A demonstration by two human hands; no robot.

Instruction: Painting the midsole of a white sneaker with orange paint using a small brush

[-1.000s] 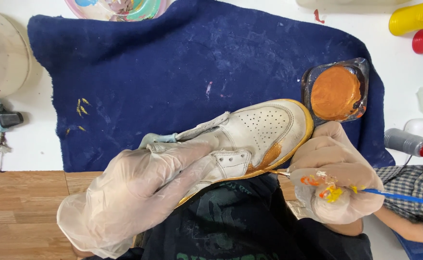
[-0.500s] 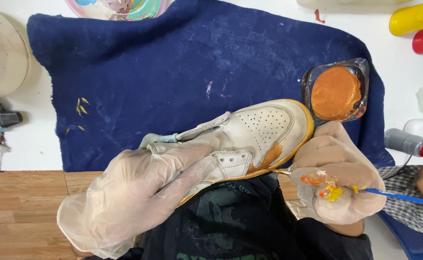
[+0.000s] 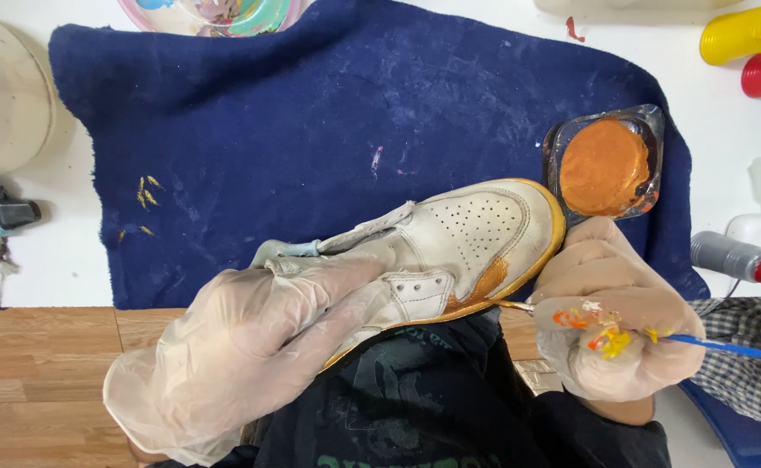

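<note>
Left hand (image 3: 250, 347), gloved, clamps the white sneaker (image 3: 450, 251) at centre frame over the blue towel (image 3: 311, 130). Right hand (image 3: 614, 312) pinches a thin brush (image 3: 727, 347) at the sole edge. Sneaker looks light, semi-stiff; wet orange paint smears, so hold the heel end.

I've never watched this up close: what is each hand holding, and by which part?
Left hand grips the white sneaker around its ankle end; right hand holds a blue-handled paintbrush mid-handle.

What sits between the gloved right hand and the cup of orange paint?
In the head view, only the white sneaker's orange-edged toe and a strip of blue towel separate the right hand from the cup of orange paint.
</note>
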